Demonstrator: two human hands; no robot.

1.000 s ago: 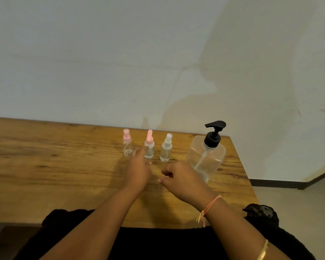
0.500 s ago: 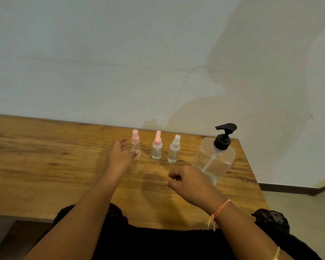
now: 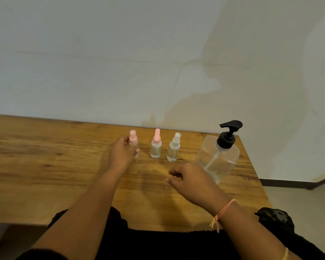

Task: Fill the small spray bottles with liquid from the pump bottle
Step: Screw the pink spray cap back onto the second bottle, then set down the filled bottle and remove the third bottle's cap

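The left hand (image 3: 121, 155) has gone from beside the leftmost spray bottle (image 3: 133, 140) to curling round it, thumb in front, likely to carry it toward the pump bottle (image 3: 219, 160) at the right end of the bench (image 3: 45, 166). The small bottle looks empty, though clear plastic makes this uncertain. The right hand (image 3: 189, 180) hovers loosely curled, holding nothing.
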